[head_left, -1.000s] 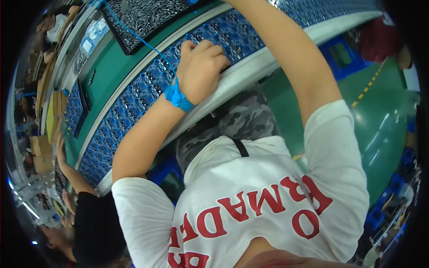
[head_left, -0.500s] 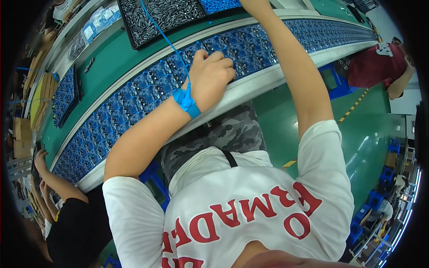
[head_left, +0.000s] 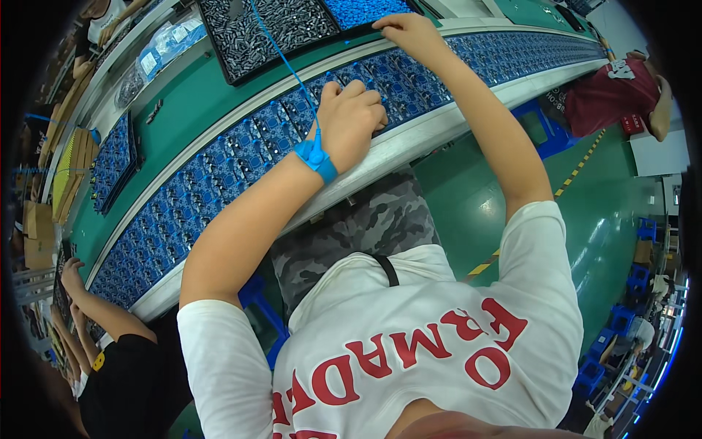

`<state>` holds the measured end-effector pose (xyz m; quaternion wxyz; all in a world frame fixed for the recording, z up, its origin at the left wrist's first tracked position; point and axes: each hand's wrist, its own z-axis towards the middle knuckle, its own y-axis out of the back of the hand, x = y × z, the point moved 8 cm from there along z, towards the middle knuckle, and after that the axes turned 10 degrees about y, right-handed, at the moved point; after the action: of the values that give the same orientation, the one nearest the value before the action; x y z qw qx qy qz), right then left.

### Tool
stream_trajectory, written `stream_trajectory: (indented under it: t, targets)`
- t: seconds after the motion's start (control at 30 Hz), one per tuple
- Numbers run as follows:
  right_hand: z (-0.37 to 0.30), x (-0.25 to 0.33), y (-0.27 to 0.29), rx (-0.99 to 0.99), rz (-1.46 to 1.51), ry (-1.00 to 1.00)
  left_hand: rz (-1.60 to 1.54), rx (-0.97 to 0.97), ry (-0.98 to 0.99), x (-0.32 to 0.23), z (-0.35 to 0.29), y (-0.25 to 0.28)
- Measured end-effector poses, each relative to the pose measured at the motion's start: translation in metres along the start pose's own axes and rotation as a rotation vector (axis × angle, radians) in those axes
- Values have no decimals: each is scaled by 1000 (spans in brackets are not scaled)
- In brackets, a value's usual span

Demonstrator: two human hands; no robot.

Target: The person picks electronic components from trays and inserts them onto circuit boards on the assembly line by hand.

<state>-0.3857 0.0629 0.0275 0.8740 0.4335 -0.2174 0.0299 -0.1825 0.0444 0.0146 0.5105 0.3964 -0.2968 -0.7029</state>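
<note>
- A black tray (head_left: 292,56) is my landmark: grey parts (head_left: 300,22) fill its left section, blue parts (head_left: 365,10) its right.
- Blue boards (head_left: 212,168) lie in a long band just nearer me than the tray. The band's long axis roughly follows the tray's near edge, bowed by my lens, with one end well left of the tray and the other well right.
- My left hand (head_left: 349,121), on the tray's near side, curls its fingers down over the boards; I cannot tell whether it grips anything.
- My right hand (head_left: 411,35) reaches the tray's near edge by the blue parts, fingertips bunched; whether they pinch a part, I cannot tell.
- A blue cord (head_left: 300,80) runs from my left wrist across the tray.
- I judge the step as handwork between tray and boards; the next move calls for light fingers and a free cord.
</note>
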Motion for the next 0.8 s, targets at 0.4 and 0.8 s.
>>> stream_trajectory:
  t: [0.4, 0.8]
  targets:
    - [-9, 18, -12, 208, -113, 205, 126, 5, -130, -10, -1, 3]
    - [-7, 27, -18, 301, -250, 400, 117, 89, -157, -13, 0, 0]
